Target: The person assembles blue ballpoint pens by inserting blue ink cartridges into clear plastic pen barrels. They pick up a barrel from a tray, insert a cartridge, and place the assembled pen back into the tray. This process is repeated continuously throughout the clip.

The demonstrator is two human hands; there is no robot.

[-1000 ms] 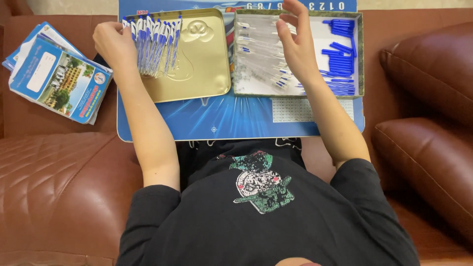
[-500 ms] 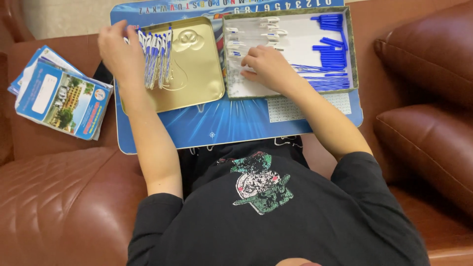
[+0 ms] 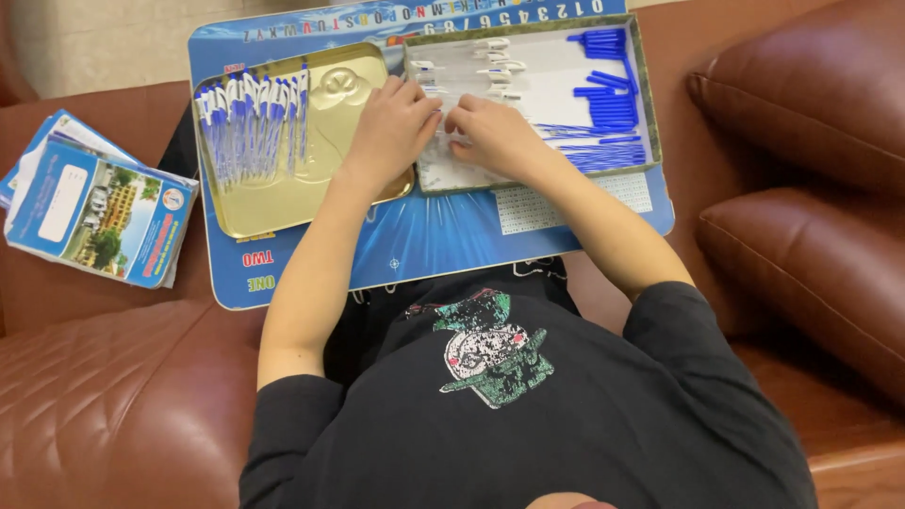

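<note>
My left hand (image 3: 391,127) and my right hand (image 3: 490,132) meet fingertip to fingertip at the inner edge of the green-rimmed tin (image 3: 650,113). They rest over a pile of clear pen barrels (image 3: 438,165). My right hand's fingers are curled around some of these barrels. My left hand's fingers are bent against the same pile, and I cannot see whether it grips anything. A row of blue-and-white pens (image 3: 250,123) lies loose in the gold tin lid (image 3: 283,207) to the left. Blue pen parts (image 3: 603,94) and white clips (image 3: 495,57) lie in the green-rimmed tin.
Both tins sit on a blue lap board (image 3: 424,245) across my knees. A stack of blue booklets (image 3: 94,207) lies on the brown leather sofa (image 3: 123,405) to the left. Sofa cushions (image 3: 811,188) rise on the right.
My left hand held a bundle of pens above the gold lid; those pens now lie in the lid and the hand has moved right to meet my right hand.
</note>
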